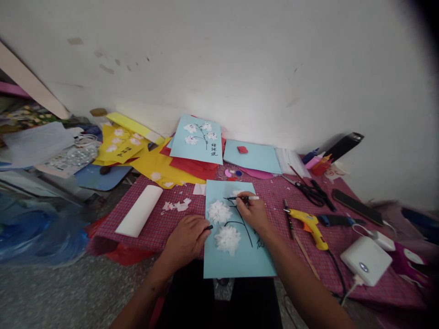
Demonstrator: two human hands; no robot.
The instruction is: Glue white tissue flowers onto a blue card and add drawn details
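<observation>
A flower card is lying at the near edge of the tabletop. Folded paper is resting to its left, with paper scraps lying between the two. Beyond and slightly left, a second flower card is sitting on paper sheets, and a wall is standing behind. On the right, a glue gun is lying with scissors resting on its far side and a cabled box sitting to its near right.

Right hand: 1 black-and-white marker pen. Left hand: 1 black pen cap. 3 white ruffled paper flowers visible near hands, 1 partly hidden. Right of right hand: 1 yellow plastic glue gun, 1 pair of black-handled scissors.
</observation>
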